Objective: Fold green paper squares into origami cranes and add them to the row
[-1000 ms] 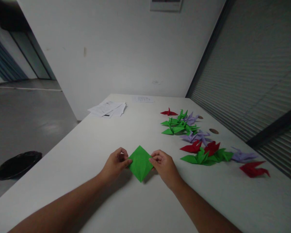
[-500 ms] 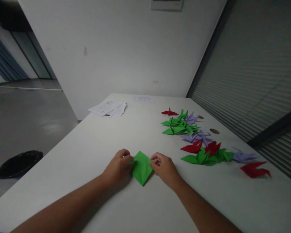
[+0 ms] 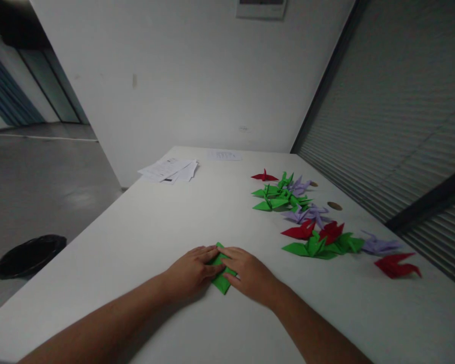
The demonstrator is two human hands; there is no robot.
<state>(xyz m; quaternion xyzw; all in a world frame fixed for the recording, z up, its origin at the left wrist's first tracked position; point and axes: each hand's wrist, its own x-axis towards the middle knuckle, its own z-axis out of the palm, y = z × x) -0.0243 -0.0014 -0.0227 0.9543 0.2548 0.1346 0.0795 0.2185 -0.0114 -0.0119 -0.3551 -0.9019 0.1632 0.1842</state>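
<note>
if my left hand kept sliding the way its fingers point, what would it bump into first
Almost at once the right hand: the left hand lies flat on the green paper, fingers aimed right and slightly away, tips already meeting the right hand's fingers. Beyond that, probably the paper cranes.

No legible text anywhere. Loose printed sheets [image 3: 169, 170] lie at the table's [image 3: 144, 227] far left, about 11 o'clock from the hands: dark print lines and one small black block show, too small and blurred to read. A single printed sheet [image 3: 224, 154] at the far edge, 12 o'clock, carries faint grey lines, unreadable. A wall notice [image 3: 261, 8] at the top of the view, 12 o'clock, is cut off, its markings illegible. No brands, numbers or labels can be made out.
</note>
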